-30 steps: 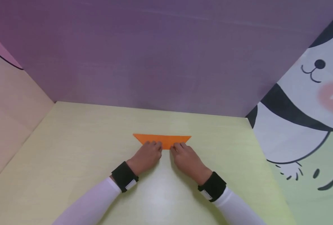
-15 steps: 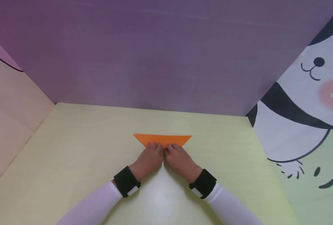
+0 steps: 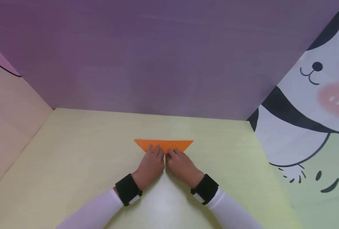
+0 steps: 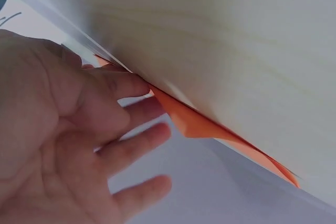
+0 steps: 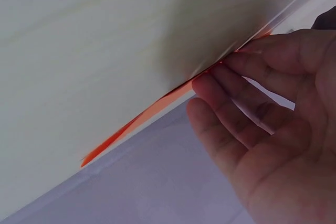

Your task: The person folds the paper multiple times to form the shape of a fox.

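Head view: folded orange paper (image 3: 169, 144) lies on the table (image 3: 80, 159), its near edge at the fingertips of the left hand (image 3: 150, 165) and right hand (image 3: 183, 167). Left outer fingers spread, right ones bend slightly; both hands touch the paper. Thumb contact is obscured; whether either pinches, I cannot tell.

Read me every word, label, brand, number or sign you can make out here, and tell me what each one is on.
Readable text: none.
Left black wristband: a white tag, too small to tell whether anything is printed on it.
Right black wristband: another white tag, also too small to tell.
Orange paper: no writing shows.
Panda picture: drawn shapes, no lettering visible.
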Demonstrator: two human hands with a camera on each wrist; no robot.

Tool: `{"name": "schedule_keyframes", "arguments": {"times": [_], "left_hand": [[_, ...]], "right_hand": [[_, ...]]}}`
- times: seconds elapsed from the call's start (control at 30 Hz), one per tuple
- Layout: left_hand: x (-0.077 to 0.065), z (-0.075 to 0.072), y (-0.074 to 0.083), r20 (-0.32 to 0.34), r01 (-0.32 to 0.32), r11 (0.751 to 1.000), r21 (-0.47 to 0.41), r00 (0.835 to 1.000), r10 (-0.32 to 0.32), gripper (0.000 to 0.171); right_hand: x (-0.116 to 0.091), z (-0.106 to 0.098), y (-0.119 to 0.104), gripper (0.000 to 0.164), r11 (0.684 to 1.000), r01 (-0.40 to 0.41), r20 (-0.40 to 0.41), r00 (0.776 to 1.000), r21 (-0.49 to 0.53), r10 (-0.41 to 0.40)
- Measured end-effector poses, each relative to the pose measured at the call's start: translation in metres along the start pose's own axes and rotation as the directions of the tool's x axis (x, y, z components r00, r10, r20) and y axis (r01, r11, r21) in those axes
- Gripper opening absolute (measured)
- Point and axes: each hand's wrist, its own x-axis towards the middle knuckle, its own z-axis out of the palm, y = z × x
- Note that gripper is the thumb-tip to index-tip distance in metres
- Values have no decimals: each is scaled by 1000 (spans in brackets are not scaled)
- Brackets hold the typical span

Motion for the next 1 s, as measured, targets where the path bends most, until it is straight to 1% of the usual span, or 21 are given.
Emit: {"name": "schedule_keyframes", "arguments": {"times": [0.03, 0.1, 0.23, 0.43, 0.5, 0.6, 0.73, 0.9, 1.0], "left_hand": [[0, 0, 0, 36, -9, 1000, 0, 999, 9, 23], [-1, 0, -1, 88, -21, 1000, -8, 996, 22, 23], [-5, 2, -3, 131, -17, 999, -31, 991, 21, 21], [-11, 3, -8, 117, 2, 999, -48, 993, 3, 15], [-12, 3, -9, 110, 10, 998, -54, 994, -4, 14], [-14, 2, -12, 112, 20, 998, -56, 994, -14, 14], [-15, 2, -17, 126, 28, 997, -72, 992, -18, 14], [-17, 3, -24, 140, 61, 989, -136, 989, -42, 18], [-20, 0, -28, 186, 80, 982, -171, 981, -48, 27]], "right_hand": [[0, 0, 0, 12, 1000, 2, -11, 1000, 0, -2], [-1, 0, -1, 11, 1000, 5, -31, 1000, -8, -5], [-3, 0, -1, 10, 1000, 8, -42, 999, -11, -8], [-5, 2, -2, 15, 999, -6, 38, 999, 35, 5], [-5, 3, -2, 16, 999, -9, 52, 999, 45, 7], [-4, 3, -1, 15, 999, -11, 52, 999, 43, 9], [-3, 1, 2, 14, 999, -10, 27, 1000, 39, 9], [-1, -4, 3, 16, 999, -14, 39, 999, 44, 12], [-1, -5, 4, 18, 999, -17, 57, 998, 47, 14]]}}
